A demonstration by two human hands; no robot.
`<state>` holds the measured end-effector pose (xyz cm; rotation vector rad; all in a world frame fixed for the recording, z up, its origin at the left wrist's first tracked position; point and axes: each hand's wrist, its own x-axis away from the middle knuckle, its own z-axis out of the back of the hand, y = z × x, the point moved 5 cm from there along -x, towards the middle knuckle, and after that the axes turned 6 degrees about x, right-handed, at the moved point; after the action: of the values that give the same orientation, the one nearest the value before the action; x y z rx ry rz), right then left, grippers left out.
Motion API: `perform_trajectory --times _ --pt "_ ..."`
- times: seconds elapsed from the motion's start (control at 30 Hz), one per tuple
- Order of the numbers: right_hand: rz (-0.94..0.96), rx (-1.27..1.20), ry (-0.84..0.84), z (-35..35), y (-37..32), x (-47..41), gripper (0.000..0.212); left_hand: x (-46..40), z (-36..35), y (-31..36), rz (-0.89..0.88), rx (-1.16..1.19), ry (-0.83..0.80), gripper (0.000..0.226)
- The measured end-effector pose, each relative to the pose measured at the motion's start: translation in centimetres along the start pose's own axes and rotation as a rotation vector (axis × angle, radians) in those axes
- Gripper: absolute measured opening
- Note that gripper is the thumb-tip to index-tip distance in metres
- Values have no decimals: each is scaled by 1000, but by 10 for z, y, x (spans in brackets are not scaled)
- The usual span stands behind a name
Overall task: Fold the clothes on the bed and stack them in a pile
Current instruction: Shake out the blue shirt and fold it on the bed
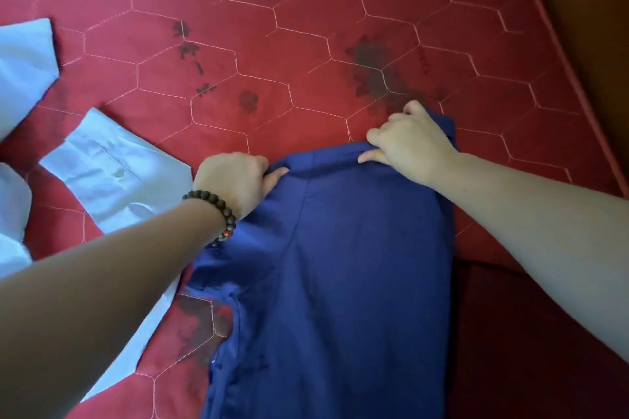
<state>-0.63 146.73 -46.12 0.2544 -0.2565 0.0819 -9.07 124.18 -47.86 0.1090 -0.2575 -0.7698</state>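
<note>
Blue garment lies flat on the bed, running from the near edge of view up toward the middle, right of centre. Its far edge is a folded band, and both hands sit on it.

Left hand: at the far left corner of the blue garment, fingers curled, pinching the fabric edge between thumb and fingertips. Brown bead bracelet on that wrist, with one orange-red bead on the underside.

Right hand: at the far right corner of the garment, fingers curled down over the band, gripping it. Knuckles up; the thumb side lies along the edge. A bit of blue cloth shows past the hand on the far side.

Both forearms reach in from the near corners of the view, bare.

The garment's left side has a seam and a bunched fold just below the left wrist; the right edge runs straight.

Light blue shirt lies spread on the bed to the left, just beside the blue garment. A cuff with a button is visible. More of the same pale cloth sits at the far left edge.

Bed cover is red, quilted in a hexagon stitch pattern with dark floral print. A piped edge runs along the right side, with a brown surface beyond it.
</note>
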Motion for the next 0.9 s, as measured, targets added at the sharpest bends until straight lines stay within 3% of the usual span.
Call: perform_trajectory --times 0.13,0.2,0.3,0.4,0.47,0.57,0.77,0.9 --pt "-117 18 152 26 14 -25 51 -35 28 -14 43 -17 115 48" --pt "-216 22 148 34 19 -36 53 -45 37 -16 84 -53 195 43" --pt "-342 -19 145 38 18 -35 65 -43 42 -11 229 -109 232 53" --pt "-303 -88 269 38 -17 -13 55 -26 33 23 85 41 285 46" --pt "-207 -172 307 29 -55 4 49 -5 12 58 -65 185 226 47" --pt "-157 -306 118 -3 -90 18 54 19 -30 85 -79 128 13 57" --pt "-348 -139 64 -33 -15 30 61 19 -44 70 52 32 65 64" --pt "-458 -83 -43 -34 16 42 63 21 -44 72 60 -1 10 65"
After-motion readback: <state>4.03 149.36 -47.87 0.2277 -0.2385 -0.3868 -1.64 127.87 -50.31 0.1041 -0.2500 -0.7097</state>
